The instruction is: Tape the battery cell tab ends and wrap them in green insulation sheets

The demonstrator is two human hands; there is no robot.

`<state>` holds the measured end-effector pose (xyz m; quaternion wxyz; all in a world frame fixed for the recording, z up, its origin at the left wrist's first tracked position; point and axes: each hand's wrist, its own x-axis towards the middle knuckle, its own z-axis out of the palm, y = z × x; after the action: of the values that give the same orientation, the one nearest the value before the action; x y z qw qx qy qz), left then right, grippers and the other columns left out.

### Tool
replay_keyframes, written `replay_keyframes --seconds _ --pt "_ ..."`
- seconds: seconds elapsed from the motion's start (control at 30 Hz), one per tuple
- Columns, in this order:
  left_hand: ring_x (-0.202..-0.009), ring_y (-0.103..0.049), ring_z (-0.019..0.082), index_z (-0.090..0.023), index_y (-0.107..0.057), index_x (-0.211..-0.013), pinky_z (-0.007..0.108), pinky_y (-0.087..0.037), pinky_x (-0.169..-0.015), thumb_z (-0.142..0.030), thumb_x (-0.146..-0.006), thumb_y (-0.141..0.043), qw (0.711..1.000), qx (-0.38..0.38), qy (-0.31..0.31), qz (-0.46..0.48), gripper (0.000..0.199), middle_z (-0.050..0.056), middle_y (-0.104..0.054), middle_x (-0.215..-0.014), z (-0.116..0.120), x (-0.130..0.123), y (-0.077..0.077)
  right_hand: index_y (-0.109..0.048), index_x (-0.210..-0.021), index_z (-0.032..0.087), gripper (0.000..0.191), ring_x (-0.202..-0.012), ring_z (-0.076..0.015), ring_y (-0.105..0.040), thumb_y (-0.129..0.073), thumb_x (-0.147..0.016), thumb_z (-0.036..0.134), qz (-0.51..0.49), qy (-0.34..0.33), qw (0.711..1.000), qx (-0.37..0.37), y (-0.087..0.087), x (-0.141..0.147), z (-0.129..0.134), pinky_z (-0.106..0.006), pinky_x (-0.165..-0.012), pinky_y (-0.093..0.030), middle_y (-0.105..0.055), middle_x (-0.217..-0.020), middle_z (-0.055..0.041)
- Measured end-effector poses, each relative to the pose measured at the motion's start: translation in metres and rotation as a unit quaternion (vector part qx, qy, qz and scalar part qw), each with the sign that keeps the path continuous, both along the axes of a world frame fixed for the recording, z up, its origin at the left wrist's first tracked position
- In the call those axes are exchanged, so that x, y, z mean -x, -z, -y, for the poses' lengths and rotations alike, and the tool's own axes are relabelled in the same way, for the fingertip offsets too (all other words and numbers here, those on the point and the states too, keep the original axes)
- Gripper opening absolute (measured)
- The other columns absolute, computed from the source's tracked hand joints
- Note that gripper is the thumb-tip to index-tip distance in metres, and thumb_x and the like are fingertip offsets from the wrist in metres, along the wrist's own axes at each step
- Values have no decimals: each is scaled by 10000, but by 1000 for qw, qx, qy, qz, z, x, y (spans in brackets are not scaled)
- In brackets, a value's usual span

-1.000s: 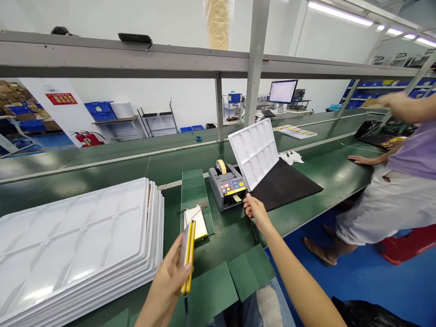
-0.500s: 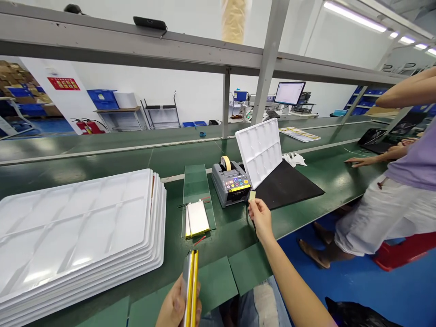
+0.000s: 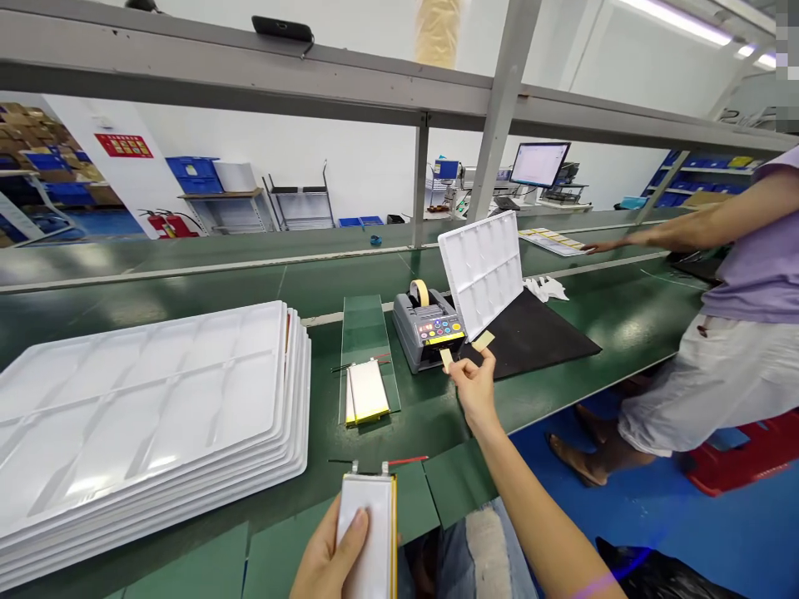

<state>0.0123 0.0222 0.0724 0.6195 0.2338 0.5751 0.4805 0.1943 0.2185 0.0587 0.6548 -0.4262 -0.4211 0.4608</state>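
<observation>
My left hand (image 3: pixel 334 549) is closed around a white pouch battery cell (image 3: pixel 369 528) with yellow edge tape. Its broad face is turned up, and a black and a red wire lead stick out at the top. At the grey tape dispenser (image 3: pixel 417 339), my right hand (image 3: pixel 475 387) pinches the end of a pale tape strip (image 3: pixel 445 358) at the outlet. A second short tape piece (image 3: pixel 483 340) sticks up from the fingers of this hand. Two more pouch cells (image 3: pixel 367 389) with wires lie overlapped on a glass plate (image 3: pixel 363 320) left of the dispenser.
A stack of white plastic trays (image 3: pixel 156 391) fills the bench's left side. Behind the dispenser, a white tray (image 3: pixel 483 274) leans upright by a black mat (image 3: pixel 537 341). A co-worker (image 3: pixel 749 249) stands at right, an arm stretched toward a flat tray (image 3: pixel 553 242). A metal rail (image 3: pixel 237 79) crosses above.
My left hand has turned the cell from edge-on to face-up. My right hand, holding a tape piece, has taken the strip at the dispenser outlet. The co-worker's arm now reaches farther across the bench.
</observation>
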Motion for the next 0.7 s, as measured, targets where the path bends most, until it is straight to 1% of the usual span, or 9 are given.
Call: replay_keyframes --seconds 0.07,0.13,0.2,0.27,0.3,0.4,0.47,0.57,0.7 --pt "-885 -599 232 -176 -502 -1166 253 -472 -697 -605 -670 -676 998 -36 29 -42 679 63 -661 -981 1 -2 -7 -284 -1168 239 577 -611 -116 -531 -641 -716 261 22 -74 997 -12 -12 -8 28 -230 -634 -417 -509 -561 104" --pt "-871 -594 222 -171 -510 -1161 261 -460 -731 -564 -726 -644 989 -73 92 -86 602 57 -653 -992 2 -4 -15 -318 -1182 245 506 -601 -106 -494 -610 -769 256 70 -185 980 -18 -26 -17 56 -231 -628 -401 -491 -600 87" --pt "-853 -585 204 -177 -517 -1150 260 -449 -753 -509 -775 -618 971 -98 182 -118 511 45 -644 -984 2 -5 -23 -321 -1219 246 489 -582 -95 -440 -578 -804 242 141 -291 946 -23 -43 -25 78 -223 -589 -367 -480 -642 70" --pt "-849 -576 192 -193 -523 -1130 250 -444 -742 -469 -811 -592 950 -107 260 -133 428 29 -634 -950 1 -6 -31 -298 -1266 250 545 -579 -92 -405 -575 -798 207 221 -368 903 -29 -58 -29 93 -222 -567 -340 -472 -675 61" --pt "-839 -573 187 -204 -524 -1123 246 -443 -728 -457 -825 -578 941 -106 290 -137 395 21 -629 -932 0 -6 -35 -287 -1285 252 586 -584 -92 -398 -581 -782 187 261 -396 880 -35 -64 -29 98 -224 -566 -334 -466 -684 60" --pt "-813 -570 183 -219 -544 -1079 243 -441 -707 -425 -845 -552 921 -105 337 -163 312 4 -622 -878 0 -8 -42 -265 -1318 262 672 -591 -93 -381 -593 -741 158 360 -440 820 -63 -74 -27 105 -227 -566 -317 -447 -695 63" --pt "-812 -572 187 -212 -564 -1049 246 -442 -710 -395 -844 -548 910 -106 354 -186 275 5 -627 -868 1 -9 -44 -255 -1332 265 688 -581 -91 -369 -587 -738 161 399 -447 796 -81 -75 -24 106 -225 -556 -304 -437 -689 68" --pt "-777 -576 185 -197 -593 -1027 240 -443 -679 -364 -832 -546 902 -107 366 -205 262 12 -643 -863 3 -11 -46 -251 -1345 257 689 -562 -86 -360 -572 -742 166 431 -453 774 -100 -75 -23 107 -220 -538 -287 -433 -685 71" --pt "-747 -579 184 -195 -615 -1033 236 -441 -662 -359 -811 -553 900 -112 360 -218 282 13 -659 -849 3 -13 -48 -267 -1336 244 677 -553 -83 -368 -574 -738 168 447 -455 763 -106 -75 -23 108 -208 -523 -284 -440 -683 70"
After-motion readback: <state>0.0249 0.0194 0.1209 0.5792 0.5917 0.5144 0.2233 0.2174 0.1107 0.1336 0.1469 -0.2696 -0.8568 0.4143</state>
